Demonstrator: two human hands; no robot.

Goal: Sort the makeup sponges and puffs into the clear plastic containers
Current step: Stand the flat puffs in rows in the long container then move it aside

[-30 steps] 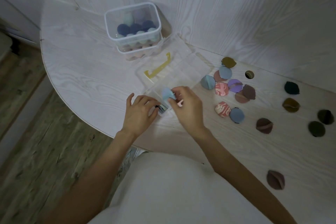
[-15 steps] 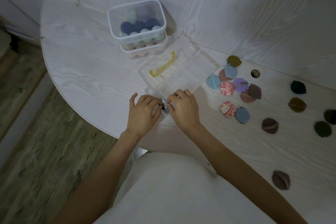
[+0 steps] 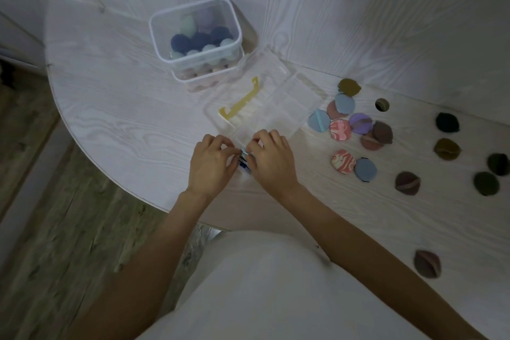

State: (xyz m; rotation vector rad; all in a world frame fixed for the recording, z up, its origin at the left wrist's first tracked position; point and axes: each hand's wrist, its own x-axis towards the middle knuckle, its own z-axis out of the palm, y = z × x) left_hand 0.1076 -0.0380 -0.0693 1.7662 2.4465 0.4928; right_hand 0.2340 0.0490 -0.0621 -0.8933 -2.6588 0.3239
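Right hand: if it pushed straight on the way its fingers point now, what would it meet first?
The right hand points up-left, so it would first meet the flat clear plastic compartment box it already overlaps, probably a divider wall; the yellow plastic handle lies farther. Depth is unclear.

Table (image 3: 116, 107): stands against the wall (image 3: 331, 8); floor (image 3: 41, 229) to its left
Stacked tubs (image 3: 193, 36): at the back of the table; sponges (image 3: 193, 41) inside
Divided case (image 3: 276, 102): in front and right of the tubs; handle (image 3: 242, 99) on its left part
Hands: left hand (image 3: 211, 165) and right hand (image 3: 271, 163) meet at the case's near corner
Puffs (image 3: 342, 130): clustered right of the case; others scattered further right; one puff (image 3: 427, 263) near the front edge
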